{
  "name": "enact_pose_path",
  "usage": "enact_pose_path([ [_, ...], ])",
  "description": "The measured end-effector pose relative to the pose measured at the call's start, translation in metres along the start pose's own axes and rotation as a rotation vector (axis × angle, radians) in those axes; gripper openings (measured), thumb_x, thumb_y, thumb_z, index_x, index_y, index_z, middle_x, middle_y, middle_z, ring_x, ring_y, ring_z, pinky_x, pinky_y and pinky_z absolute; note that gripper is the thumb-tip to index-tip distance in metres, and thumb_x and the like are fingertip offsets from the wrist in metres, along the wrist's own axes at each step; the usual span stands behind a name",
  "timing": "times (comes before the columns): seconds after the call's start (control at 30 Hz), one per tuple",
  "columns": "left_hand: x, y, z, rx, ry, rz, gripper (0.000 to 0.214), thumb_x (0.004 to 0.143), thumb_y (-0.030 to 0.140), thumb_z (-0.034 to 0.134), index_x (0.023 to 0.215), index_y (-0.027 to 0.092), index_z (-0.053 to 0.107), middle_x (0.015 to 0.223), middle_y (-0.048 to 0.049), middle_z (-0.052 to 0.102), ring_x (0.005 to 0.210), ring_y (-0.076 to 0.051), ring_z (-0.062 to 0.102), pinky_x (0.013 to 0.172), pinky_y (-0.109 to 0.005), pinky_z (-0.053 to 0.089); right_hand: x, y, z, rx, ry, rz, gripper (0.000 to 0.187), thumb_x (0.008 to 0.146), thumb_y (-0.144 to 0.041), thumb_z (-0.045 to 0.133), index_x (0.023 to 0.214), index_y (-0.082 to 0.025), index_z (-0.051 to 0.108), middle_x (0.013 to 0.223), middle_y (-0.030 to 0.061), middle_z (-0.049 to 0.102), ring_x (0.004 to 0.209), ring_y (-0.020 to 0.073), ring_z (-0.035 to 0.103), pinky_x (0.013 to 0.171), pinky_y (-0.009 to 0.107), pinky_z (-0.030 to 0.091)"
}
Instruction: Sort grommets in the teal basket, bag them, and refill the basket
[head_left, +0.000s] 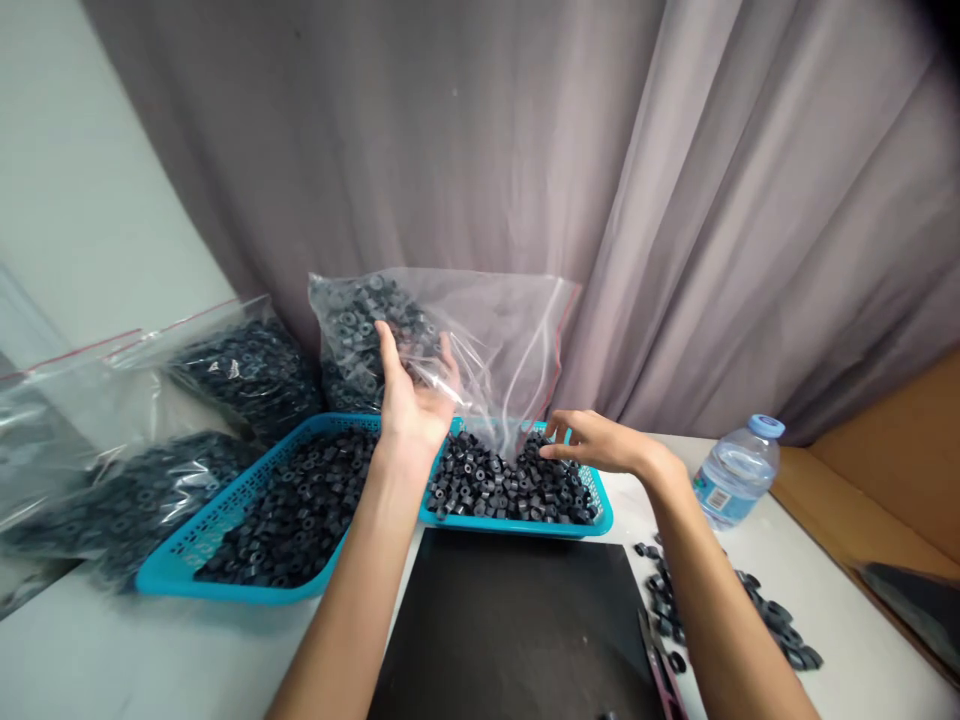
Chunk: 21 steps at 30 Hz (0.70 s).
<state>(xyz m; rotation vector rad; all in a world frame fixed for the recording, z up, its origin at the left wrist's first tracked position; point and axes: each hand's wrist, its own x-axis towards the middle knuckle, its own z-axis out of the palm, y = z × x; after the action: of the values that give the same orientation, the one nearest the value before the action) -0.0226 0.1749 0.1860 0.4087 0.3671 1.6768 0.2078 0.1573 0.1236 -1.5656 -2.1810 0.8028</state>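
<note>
A clear zip-lock bag (517, 320) with a red seal line is tilted over the baskets, a mass of small dark ring-shaped parts (371, 310) at its left end. My left hand (420, 395) supports the bag from the near side, palm up, its fingers partly covered by plastic. The bag's mouth hangs low at the right, over a blue basket (517, 526) full of short black tube-like pieces (495, 485). Beside that mouth, above the basket's right end, my right hand (592, 440) has bent fingers with thumb and index apart, and nothing shows between them.
A second blue basket (225, 592) of black pieces stands at left, with filled zip bags (247, 375) behind it. A black mat (510, 620) lies in front. Scissors (660, 670), loose black pieces (780, 625), a water bottle (739, 475) and a cardboard box (885, 480) are at right.
</note>
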Motion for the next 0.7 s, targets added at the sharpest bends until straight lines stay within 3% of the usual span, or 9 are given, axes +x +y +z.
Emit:
enact_pose_path([
  [0.1,-0.011,0.001,-0.002,-0.073,0.015,-0.025,0.029,0.1,0.049,0.059,0.091,0.025,0.07,0.104,0.0028,0.076,0.093,-0.013,0.075,0.078,-0.022,0.065,-0.03,-0.029,-0.011,0.123,-0.003,-0.261,0.048,0.089,-0.054,0.071,0.123,-0.022,0.059,0.112,0.0055,0.069,0.095,0.0195,0.064,0.083,0.032,0.055],
  [0.2,-0.027,0.001,-0.005,-0.075,0.046,-0.063,0.025,0.098,0.048,0.063,0.093,0.024,0.071,0.103,0.0016,0.077,0.089,-0.014,0.076,0.075,-0.022,0.066,-0.054,-0.055,-0.016,0.21,0.053,-0.357,0.055,0.092,-0.054,0.068,0.137,-0.028,0.049,0.117,0.003,0.067,0.098,0.0186,0.063,0.083,0.031,0.055],
  [0.3,-0.055,0.004,-0.012,-0.038,0.075,-0.097,0.026,0.096,0.047,0.066,0.1,0.022,0.072,0.109,-0.0028,0.077,0.09,-0.015,0.077,0.075,-0.024,0.067,-0.066,-0.071,-0.014,0.169,0.244,-0.394,0.033,0.1,-0.053,0.056,0.117,-0.024,0.058,0.102,0.0023,0.068,0.09,0.0184,0.062,0.081,0.032,0.052],
  [0.37,-0.077,0.008,-0.022,-0.189,0.088,-0.21,0.031,0.094,0.046,0.069,0.112,0.021,0.073,0.119,-0.0076,0.076,0.098,-0.019,0.077,0.081,-0.028,0.067,-0.071,-0.076,-0.014,0.151,0.289,-0.4,0.031,0.103,-0.052,0.051,0.103,-0.022,0.06,0.088,0.0012,0.065,0.082,0.0174,0.059,0.074,0.03,0.049],
  [0.43,-0.099,0.01,-0.036,-0.697,0.073,-0.546,0.031,0.092,0.043,0.072,0.117,0.024,0.073,0.128,-0.0075,0.074,0.116,-0.025,0.073,0.089,-0.036,0.066,-0.079,-0.078,-0.015,0.166,0.271,-0.419,0.03,0.103,-0.05,0.052,0.094,-0.022,0.06,0.082,0.0001,0.061,0.078,0.0159,0.056,0.069,0.028,0.046],
  [0.5,-0.119,0.009,-0.051,-1.512,0.08,-1.111,0.027,0.09,0.039,0.073,0.113,0.025,0.074,0.127,-0.0047,0.074,0.13,-0.028,0.065,0.097,-0.045,0.062,-0.087,-0.078,-0.017,0.192,0.246,-0.443,0.029,0.103,-0.047,0.055,0.09,-0.022,0.059,0.08,-0.0006,0.058,0.076,0.0149,0.054,0.067,0.026,0.044],
  [0.6,-0.146,0.004,-0.077,-1.985,0.157,-1.41,0.03,0.098,0.037,0.053,0.118,0.028,0.072,0.115,-0.0019,0.076,0.123,-0.031,0.069,0.097,-0.059,0.058,-0.096,-0.076,-0.019,0.209,0.202,-0.445,0.028,0.102,-0.046,0.057,0.088,-0.022,0.06,0.078,-0.0008,0.056,0.073,0.0146,0.051,0.064,0.026,0.042],
  [0.63,-0.154,0.002,-0.086,-2.153,0.249,-1.456,0.034,0.099,0.033,0.047,0.124,0.031,0.07,0.116,-0.0017,0.077,0.121,-0.031,0.07,0.101,-0.06,0.056,-0.097,-0.075,-0.019,0.201,0.183,-0.442,0.028,0.101,-0.046,0.057,0.087,-0.022,0.06,0.078,-0.0008,0.056,0.073,0.0147,0.05,0.064,0.026,0.042],
  [0.7,-0.167,-0.004,-0.106,-2.792,0.681,-1.771,0.046,0.095,0.018,0.044,0.132,0.032,0.068,0.121,-0.0052,0.076,0.125,-0.036,0.066,0.111,-0.068,0.046,-0.095,-0.073,-0.017,0.173,0.152,-0.438,0.029,0.1,-0.047,0.059,0.086,-0.022,0.06,0.078,-0.0008,0.055,0.072,0.0148,0.049,0.063,0.026,0.041],
])
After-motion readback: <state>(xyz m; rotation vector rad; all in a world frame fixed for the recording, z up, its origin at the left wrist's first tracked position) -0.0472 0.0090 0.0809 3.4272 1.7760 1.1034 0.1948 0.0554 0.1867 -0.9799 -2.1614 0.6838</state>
